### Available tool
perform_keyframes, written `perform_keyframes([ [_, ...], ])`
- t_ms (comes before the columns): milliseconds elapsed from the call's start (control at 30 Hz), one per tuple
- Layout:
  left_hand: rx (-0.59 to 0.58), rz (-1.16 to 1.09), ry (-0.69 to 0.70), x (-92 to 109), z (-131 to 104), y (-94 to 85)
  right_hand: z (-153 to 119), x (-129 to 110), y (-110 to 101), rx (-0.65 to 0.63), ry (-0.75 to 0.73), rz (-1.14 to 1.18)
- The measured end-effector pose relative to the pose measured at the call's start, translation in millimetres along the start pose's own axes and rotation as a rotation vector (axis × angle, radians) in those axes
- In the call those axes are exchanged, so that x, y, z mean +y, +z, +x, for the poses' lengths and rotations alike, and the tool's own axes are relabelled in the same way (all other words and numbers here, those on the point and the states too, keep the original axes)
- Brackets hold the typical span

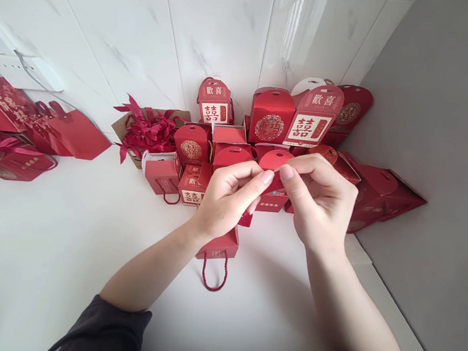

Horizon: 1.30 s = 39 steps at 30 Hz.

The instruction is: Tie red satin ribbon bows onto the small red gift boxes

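Both hands meet fingertip to fingertip in the air in front of the red boxes. My left hand (232, 197) is closed in a pinch, thumb against forefinger. My right hand (324, 202) pinches the same way just to its right. What lies between the fingertips is too small to make out. Below my left hand, partly covered by it, a red box (221, 248) sits on the white table, its twisted rope handle (213, 288) looped toward me. A bit of dark red material (245, 219) shows under my left fingers.
Several red gift boxes (272, 113) stand stacked against the tiled wall. An open carton (184, 115) of red ribbons (150, 130) is left of them. Red bags (77, 134) lie at the far left near a cable (33, 75). A grey panel (438, 133) bounds the right side.
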<state>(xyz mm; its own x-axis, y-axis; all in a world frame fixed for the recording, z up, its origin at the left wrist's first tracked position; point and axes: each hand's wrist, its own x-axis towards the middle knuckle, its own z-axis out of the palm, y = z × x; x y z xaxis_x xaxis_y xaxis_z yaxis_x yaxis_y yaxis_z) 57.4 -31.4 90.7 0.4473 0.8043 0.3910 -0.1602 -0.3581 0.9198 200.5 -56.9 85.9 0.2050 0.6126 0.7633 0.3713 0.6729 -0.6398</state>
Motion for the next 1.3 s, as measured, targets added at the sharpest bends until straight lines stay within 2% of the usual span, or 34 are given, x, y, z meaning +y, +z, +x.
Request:
perform_keyframes([
  [300,0.0,-0.012,0.044,-0.1,0.9,-1.0,1.4,-0.1,-1.8,0.01,0.028,0.009],
  [567,0.035,0.053,0.104,-0.7,1.6,-0.6,-1.7,-0.7,-2.5,-0.113,0.146,0.108],
  [700,-0.106,0.038,0.023,9.4,6.0,-14.1,6.0,-4.0,-8.7,-0.141,0.086,0.094],
  [800,-0.215,0.005,0.005,11.3,12.5,-25.6,23.0,-8.7,-17.3,-0.173,0.031,0.063],
  [867,-0.243,-0.034,-0.006,8.4,17.2,-29.6,37.9,-11.0,-22.2,-0.234,0.003,0.039],
  [1000,-0.205,-0.048,-0.013,4.4,24.6,-28.4,66.7,-10.3,-26.5,-0.364,-0.086,0.021],
  [1133,-0.172,-0.036,0.02,8.2,27.3,-25.5,81.6,-10.0,-27.6,-0.443,-0.202,0.05],
  [1233,-0.285,-0.024,-0.006,0.9,26.2,-25.5,81.5,-12.9,-30.4,-0.434,-0.231,0.048],
  [1300,-0.378,-0.002,-0.052,-14.2,23.9,-25.5,78.1,-13.6,-34.4,-0.404,-0.232,0.058],
])
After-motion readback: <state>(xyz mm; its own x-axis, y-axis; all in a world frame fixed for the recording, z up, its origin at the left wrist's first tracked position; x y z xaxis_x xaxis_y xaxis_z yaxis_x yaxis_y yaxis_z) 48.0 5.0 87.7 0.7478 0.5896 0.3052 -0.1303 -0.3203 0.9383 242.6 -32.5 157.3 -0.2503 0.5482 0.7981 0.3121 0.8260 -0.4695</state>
